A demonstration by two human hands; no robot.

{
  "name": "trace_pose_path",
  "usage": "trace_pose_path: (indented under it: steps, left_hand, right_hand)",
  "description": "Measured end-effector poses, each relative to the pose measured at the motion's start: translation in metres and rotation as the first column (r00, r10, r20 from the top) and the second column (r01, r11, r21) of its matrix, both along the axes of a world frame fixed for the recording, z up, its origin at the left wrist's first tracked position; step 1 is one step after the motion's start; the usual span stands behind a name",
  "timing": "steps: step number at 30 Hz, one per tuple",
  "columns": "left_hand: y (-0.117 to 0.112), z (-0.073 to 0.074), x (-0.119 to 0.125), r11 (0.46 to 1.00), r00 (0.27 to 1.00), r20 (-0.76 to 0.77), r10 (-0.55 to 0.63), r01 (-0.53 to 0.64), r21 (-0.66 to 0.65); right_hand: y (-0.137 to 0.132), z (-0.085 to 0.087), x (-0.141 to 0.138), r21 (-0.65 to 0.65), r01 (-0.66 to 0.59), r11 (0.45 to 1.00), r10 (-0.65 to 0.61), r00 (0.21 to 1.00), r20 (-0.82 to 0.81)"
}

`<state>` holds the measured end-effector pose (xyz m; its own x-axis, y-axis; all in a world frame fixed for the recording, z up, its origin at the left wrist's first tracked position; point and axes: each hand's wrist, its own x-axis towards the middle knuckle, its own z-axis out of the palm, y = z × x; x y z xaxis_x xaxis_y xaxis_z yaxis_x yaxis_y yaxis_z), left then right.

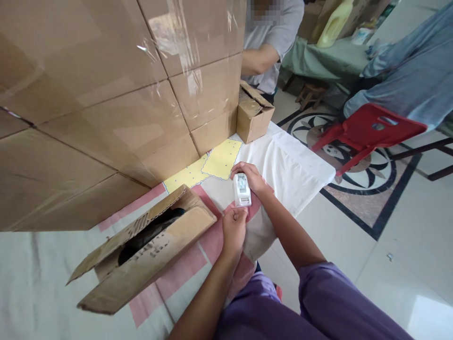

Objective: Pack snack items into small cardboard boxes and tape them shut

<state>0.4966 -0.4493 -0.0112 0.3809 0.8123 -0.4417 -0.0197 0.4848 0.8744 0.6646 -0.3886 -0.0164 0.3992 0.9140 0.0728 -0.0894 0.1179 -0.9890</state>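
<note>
The small white device (242, 190) is just to the right of the open box (187, 226), above the cloth-covered counter (300, 163). The right hand (250, 175) holds it, the grip wrapped about its far end. The left hand (234, 229) is at the device's near end, between it and the open box's right end; its grip is pressed together, fingers curled in, and whether they pinch anything is too small to tell.

Inside the open box lies something dark (152, 236). Behind the open box rises a stack of cartons (123, 108) wrapped in clear tape. Yellow dotted patches (222, 158) show beyond the open box's right end. Farther off that way sits a small carton (255, 115), with a person (260, 59) in a pale shirt behind it. Well to the open box's right, on the floor (399, 255), stands a red chair (375, 127).
</note>
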Motion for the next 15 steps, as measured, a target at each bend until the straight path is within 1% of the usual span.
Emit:
trace_pose_path:
  steps: [2,6,8,10,12,13,15]
  left_hand:
    - [0.000,0.001,0.003,0.999,1.000,0.000,0.000,0.000,0.049]
    - [-0.003,0.002,0.005,0.995,1.000,-0.015,0.002,-0.001,0.103]
    - [-0.008,-0.001,0.006,0.985,0.996,-0.091,-0.006,0.022,0.171]
    - [-0.014,-0.003,0.006,0.962,0.982,-0.188,0.006,0.045,0.269]
    - [-0.019,-0.005,0.005,0.938,0.972,-0.233,0.017,0.065,0.339]
    - [-0.021,-0.006,0.004,0.930,0.975,-0.221,0.010,0.072,0.360]
    - [-0.025,-0.008,0.000,0.922,0.989,-0.142,-0.043,0.093,0.375]
  right_hand:
    - [0.000,0.002,-0.001,0.000,0.021,1.000,-0.021,1.000,0.011]
    - [-0.002,0.001,0.000,-0.018,0.044,0.999,-0.042,0.997,0.061]
    - [-0.002,-0.001,0.001,-0.005,0.074,0.997,-0.073,0.992,0.108]
    - [-0.002,-0.002,0.003,0.007,0.104,0.995,-0.104,0.985,0.134]
    - [-0.001,-0.005,0.004,0.001,0.119,0.993,-0.118,0.983,0.142]
    - [0.000,-0.006,0.005,-0.001,0.122,0.993,-0.120,0.982,0.145]
    - [0.002,-0.010,0.006,-0.001,0.128,0.992,-0.126,0.980,0.152]
